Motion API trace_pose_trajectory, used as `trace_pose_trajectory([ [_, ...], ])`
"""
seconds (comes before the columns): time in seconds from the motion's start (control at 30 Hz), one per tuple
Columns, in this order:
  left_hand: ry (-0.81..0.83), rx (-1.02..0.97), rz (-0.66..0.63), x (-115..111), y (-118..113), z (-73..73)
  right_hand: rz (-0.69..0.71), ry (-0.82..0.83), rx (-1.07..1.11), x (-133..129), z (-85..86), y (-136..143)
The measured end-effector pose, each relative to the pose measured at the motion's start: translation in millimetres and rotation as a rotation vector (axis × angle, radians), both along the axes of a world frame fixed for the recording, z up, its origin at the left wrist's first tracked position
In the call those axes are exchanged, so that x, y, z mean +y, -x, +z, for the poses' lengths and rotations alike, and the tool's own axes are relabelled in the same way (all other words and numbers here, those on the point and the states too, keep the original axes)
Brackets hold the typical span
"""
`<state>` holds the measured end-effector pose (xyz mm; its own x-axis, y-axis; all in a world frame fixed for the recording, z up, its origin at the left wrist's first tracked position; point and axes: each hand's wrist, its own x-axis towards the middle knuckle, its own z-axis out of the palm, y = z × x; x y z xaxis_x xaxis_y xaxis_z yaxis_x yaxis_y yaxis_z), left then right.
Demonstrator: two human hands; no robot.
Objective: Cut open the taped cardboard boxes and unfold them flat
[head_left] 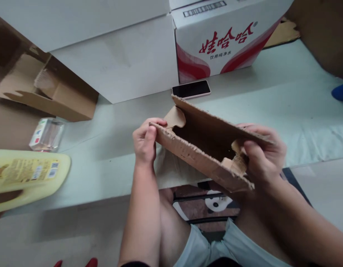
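Observation:
A narrow brown cardboard box point(199, 152) with ragged edges is held tilted in the air over the near edge of the covered table. Its top is open and its inside is dark. My left hand point(147, 141) pinches its left end, with the thumb on the near wall beside a rounded flap. At the right end my right hand point(264, 152) grips the far wall, its thumb inside near a torn flap and its fingers behind. The underside of the box is hidden.
A black-screened phone point(191, 89) lies before a white and red carton point(215, 48). Left of it stand a large white box point(118, 63) and an open cardboard box point(73, 92). A clear package point(47, 134) and a yellow bottle point(29, 174) lie at the left on the table point(104, 167).

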<state>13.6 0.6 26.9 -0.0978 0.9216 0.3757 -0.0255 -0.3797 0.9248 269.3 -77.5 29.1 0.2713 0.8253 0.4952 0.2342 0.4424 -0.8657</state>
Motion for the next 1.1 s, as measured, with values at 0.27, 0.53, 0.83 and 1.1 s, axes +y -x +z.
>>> trace_pose_trajectory([
  [0.27, -0.047, 0.121, 0.030, 2.9, -4.6, 1.9, 0.181, -0.071, -0.147, 4.4, -7.2, -8.8],
  [0.53, -0.016, 0.155, 0.032, 5.4, 5.1, 3.3, 0.091, -0.054, -0.024, 7.8, -17.8, -8.7],
  [0.83, 0.258, -0.325, 0.357, 25.2, 30.7, -17.0, 0.448, 0.304, -0.194, 18.1, -24.5, -0.7],
  [1.1, 0.844, -0.035, -0.344, -0.4, 8.8, -7.3, 0.434, 0.061, -0.292, 13.3, -18.5, -0.4],
])
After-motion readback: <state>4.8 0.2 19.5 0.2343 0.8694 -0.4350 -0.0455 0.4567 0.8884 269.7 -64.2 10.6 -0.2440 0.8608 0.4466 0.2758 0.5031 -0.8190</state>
